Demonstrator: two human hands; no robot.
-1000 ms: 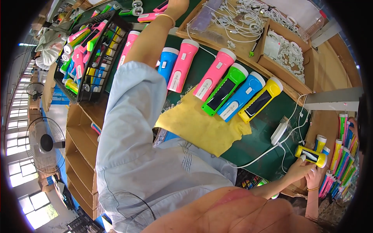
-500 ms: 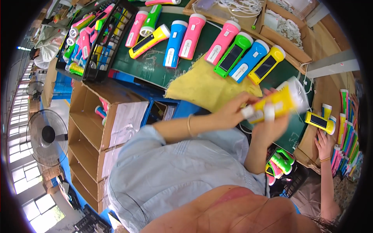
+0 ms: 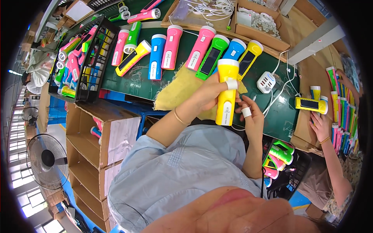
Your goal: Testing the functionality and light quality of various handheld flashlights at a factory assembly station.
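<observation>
A yellow flashlight point(image 3: 226, 101) with a pale rim stands nearly upright in the picture, its head pointing away from me. My left hand point(image 3: 206, 93) is closed round its body, and the thumb, wrapped in white tape, presses across the front. Just right of the flashlight is my right hand point(image 3: 253, 116), fingers apart and slightly bent, one of them taped, with nothing in it. Beneath both lies a yellow cloth point(image 3: 171, 92) on the green table point(image 3: 128, 88). Beyond the cloth a row of flashlights includes a pink one point(image 3: 201, 47), a green one point(image 3: 212, 58) and a blue one point(image 3: 156, 56).
At the left, a black crate point(image 3: 104, 52) holds many flashlights, above a cardboard shelf point(image 3: 86, 134). A white multi-port charger point(image 3: 266, 82) with cables sits to the right. A co-worker's hand point(image 3: 321, 127) touches a yellow flashlight point(image 3: 311, 104) at far right.
The yellow flashlight has swung from lying slanted to nearly upright and moved left. My right hand has let go of it, while my left holds its body. The whole view has shifted.
</observation>
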